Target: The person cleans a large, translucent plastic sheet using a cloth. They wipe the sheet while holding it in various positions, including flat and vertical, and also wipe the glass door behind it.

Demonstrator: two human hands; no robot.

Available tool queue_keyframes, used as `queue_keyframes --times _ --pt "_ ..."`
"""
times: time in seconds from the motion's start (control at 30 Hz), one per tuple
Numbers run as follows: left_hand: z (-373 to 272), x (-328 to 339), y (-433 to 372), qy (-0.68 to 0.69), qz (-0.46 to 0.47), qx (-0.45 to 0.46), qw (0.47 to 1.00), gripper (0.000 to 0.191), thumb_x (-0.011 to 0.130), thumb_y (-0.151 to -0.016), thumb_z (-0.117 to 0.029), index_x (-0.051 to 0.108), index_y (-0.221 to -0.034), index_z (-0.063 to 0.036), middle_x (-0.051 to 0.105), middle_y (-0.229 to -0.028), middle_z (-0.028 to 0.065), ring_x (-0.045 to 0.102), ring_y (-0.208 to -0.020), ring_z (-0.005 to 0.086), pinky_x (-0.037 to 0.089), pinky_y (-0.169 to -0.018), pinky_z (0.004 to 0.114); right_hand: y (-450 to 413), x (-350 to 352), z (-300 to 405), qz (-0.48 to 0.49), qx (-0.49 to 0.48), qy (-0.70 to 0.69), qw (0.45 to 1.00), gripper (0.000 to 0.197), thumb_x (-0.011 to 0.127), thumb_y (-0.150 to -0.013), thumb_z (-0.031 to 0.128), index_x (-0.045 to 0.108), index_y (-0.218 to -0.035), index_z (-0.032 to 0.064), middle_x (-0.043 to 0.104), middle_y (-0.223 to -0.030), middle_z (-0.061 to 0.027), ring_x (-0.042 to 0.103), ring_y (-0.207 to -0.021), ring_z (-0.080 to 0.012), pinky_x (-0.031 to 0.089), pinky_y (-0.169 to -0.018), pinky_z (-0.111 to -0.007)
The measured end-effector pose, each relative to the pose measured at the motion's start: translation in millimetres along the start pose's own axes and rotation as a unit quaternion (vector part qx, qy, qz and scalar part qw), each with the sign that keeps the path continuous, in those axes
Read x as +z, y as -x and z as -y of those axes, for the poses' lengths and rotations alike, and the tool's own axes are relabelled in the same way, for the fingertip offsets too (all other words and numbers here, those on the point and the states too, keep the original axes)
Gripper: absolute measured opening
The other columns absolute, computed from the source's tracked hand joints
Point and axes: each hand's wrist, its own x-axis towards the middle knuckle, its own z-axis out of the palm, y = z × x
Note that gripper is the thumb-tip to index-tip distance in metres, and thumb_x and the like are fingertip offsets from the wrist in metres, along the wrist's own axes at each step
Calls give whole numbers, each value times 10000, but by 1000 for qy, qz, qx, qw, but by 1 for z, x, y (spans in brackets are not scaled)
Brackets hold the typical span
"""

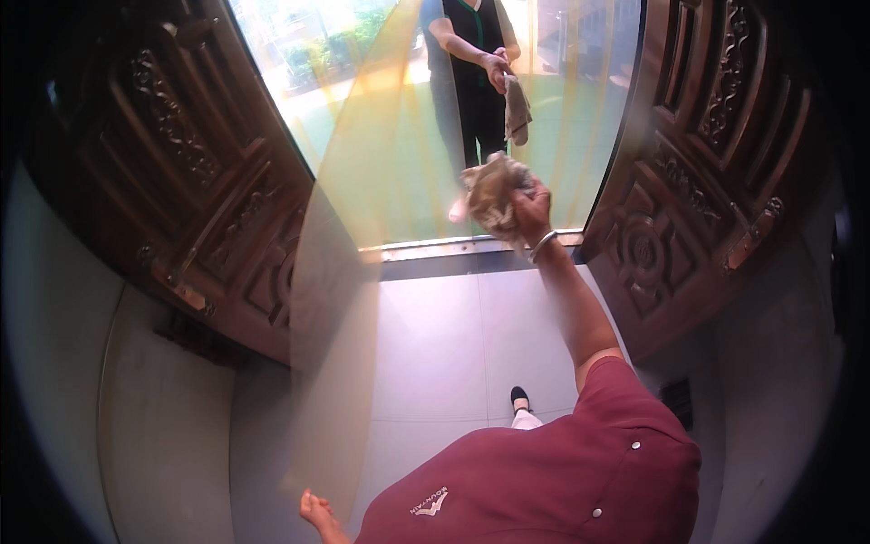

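Observation:
My right hand (533,211) reaches forward into the doorway, gripping a crumpled beige-brown cloth (495,194). A silvery bangle circles that wrist. Whether the cloth touches the hanging plastic behind it, I cannot tell. Down at the lower left, my left hand (317,511) has its fingers curled at the bottom end of a translucent yellowish plastic curtain strip (333,381). The strip is drawn inward, running slantwise from the top of the doorway to that hand. More clear plastic strips with yellowish edges (578,136) hang across the opening.
Carved dark wooden door leaves (197,156) (707,156) stand swung inward on both sides. Beyond the plastic, another person (476,88) holds a greyish-brown cloth (518,112) in their hands. A metal threshold (435,250) crosses the pale tiled floor (428,340).

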Motion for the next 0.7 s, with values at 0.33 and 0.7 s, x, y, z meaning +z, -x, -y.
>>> queue_keyframes --times 0.33,0.7 --pt "-9 42 -14 -178 -127 -67 973 93 459 -715 -128 454 -626 -98 490 -604 52 451 -462 147 325 -362 301 -198 -94 18 -116 -120 60 984 206 631 -708 36 563 -902 18 591 -835 -18 536 -743 -85 433 -679 -215" --pt "-2 252 -15 -156 -9 -47 987 105 505 -687 -124 418 -725 -78 464 -705 76 434 -571 168 321 -455 312 -339 -64 -38 -58 -61 216 973 285 669 -670 156 576 -914 40 613 -830 -68 565 -735 -133 448 -689 -259"
